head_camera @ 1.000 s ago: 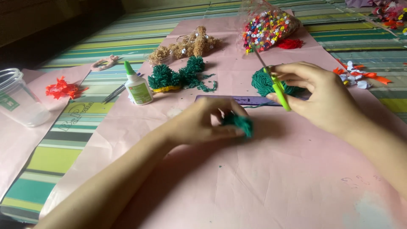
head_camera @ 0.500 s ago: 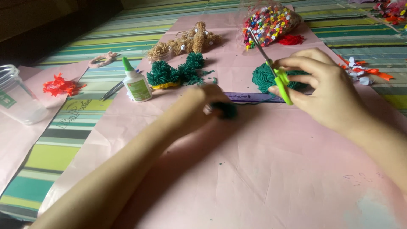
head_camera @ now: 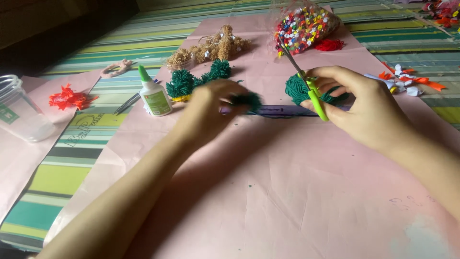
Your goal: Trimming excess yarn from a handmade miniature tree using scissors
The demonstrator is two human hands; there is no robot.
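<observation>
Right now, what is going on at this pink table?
A person is doing yarn craft over a pink paper sheet. The left hand pinches a small dark green yarn pompom in its fingers. The right hand holds green-handled scissors, blades pointing away, beside a ball of green yarn. More green pompoms, a white glue bottle and a bag of coloured beads lie farther back.

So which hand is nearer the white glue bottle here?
Left. The left hand, holding a small green pompom, sits just right of the glue bottle. The right hand, holding green-handled scissors, is further right across the pink paper.
</observation>
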